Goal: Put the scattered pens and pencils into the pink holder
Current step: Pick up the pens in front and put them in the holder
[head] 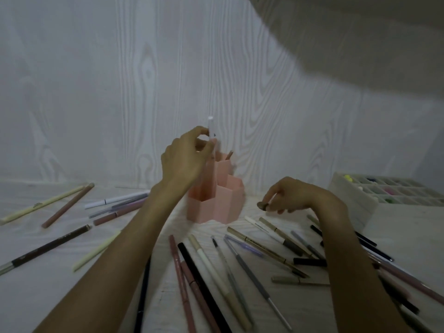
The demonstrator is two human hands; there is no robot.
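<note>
Loose pens and pencils [216, 267] lie fanned out below my wrists. My left hand [185, 159] pinches a white pen [212, 133] upright, directly over the pink holder [216, 198]. My right hand [293, 195], right of the holder, pinches a brown pen [263, 205].

Pink holder [216, 200] — white, wood-grained table [36, 284].

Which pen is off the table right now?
The white pen, held upright by the left hand above the pink holder; the others lie flat on the table.
</note>
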